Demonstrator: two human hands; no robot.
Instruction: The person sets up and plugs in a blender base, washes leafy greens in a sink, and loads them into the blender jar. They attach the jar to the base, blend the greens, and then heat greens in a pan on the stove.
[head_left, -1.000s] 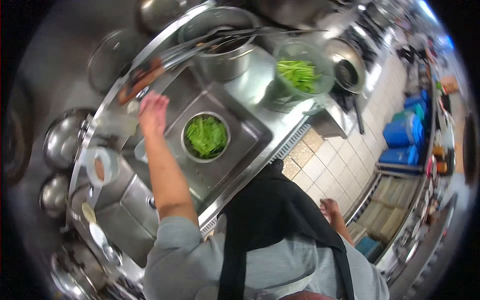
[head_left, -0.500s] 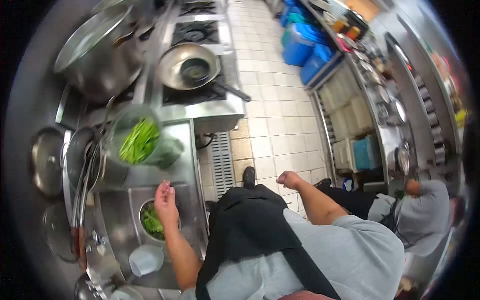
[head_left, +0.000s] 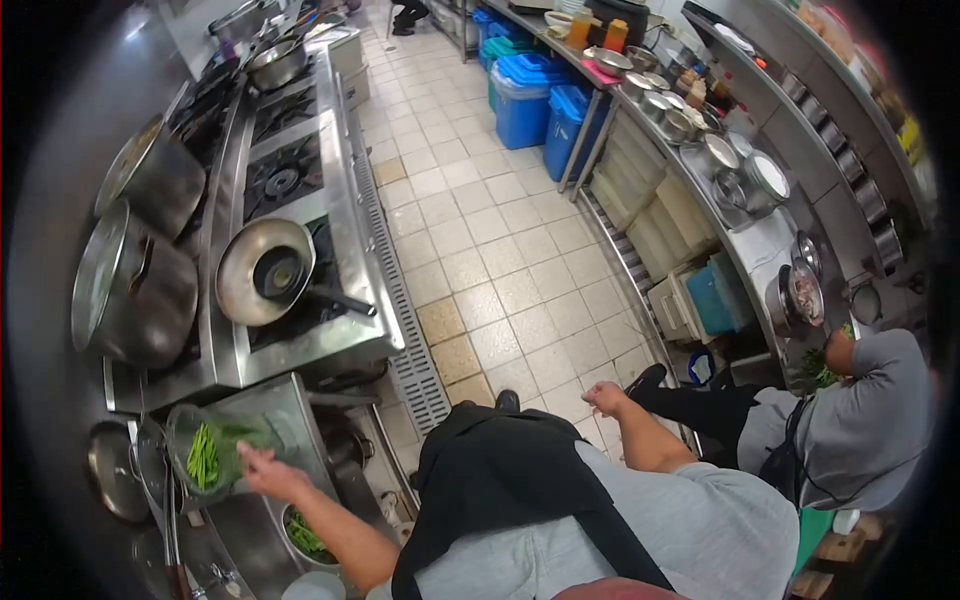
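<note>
My left hand [head_left: 268,474] is stretched out beside a clear container [head_left: 181,440] of green stalks [head_left: 203,456]; its fingers are loosely apart and seem to hold nothing. Whether they touch the container's side I cannot tell. Below my left forearm, a round metal bowl [head_left: 288,527] of leafy greens [head_left: 304,532] sits in the sink [head_left: 245,532]. Over the floor to the right of my apron hangs my right hand [head_left: 603,398], its fingers curled, with nothing seen in them.
A pan [head_left: 240,272] rests on the stove [head_left: 228,365], its handle over the front edge. Large pots [head_left: 160,300] stand behind. At the right counter [head_left: 755,245] a co-worker [head_left: 860,420] bends over greens [head_left: 822,368]. Blue bins [head_left: 522,112] line the aisle.
The view has swung from the sink toward the stove and aisle. My left hand has moved from above the sink to the container of stalks. The co-worker is now in fuller view.
</note>
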